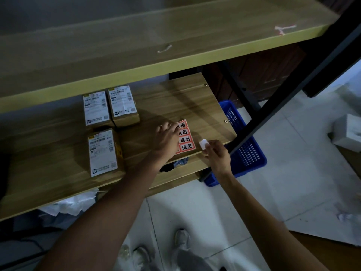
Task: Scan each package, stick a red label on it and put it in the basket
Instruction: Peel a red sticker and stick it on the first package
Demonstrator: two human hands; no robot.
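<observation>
Right hand (215, 153), near shelf edge: fingers curled, pinching small white scanner (204, 144). Left hand (167, 136): fingers spread flat, pressing red label sheet (185, 138), black handwritten characters, right part of wooden shelf (58, 173). Three brown packages (103, 151) with white shipping labels, left on shelf. Blue basket (248, 151) on floor, right.

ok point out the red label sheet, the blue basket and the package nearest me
red label sheet (187, 139), head view, on the third label down
blue basket (252, 153), head view, on its mesh side wall
nearest package (103, 152), head view, on its white shipping label
</observation>
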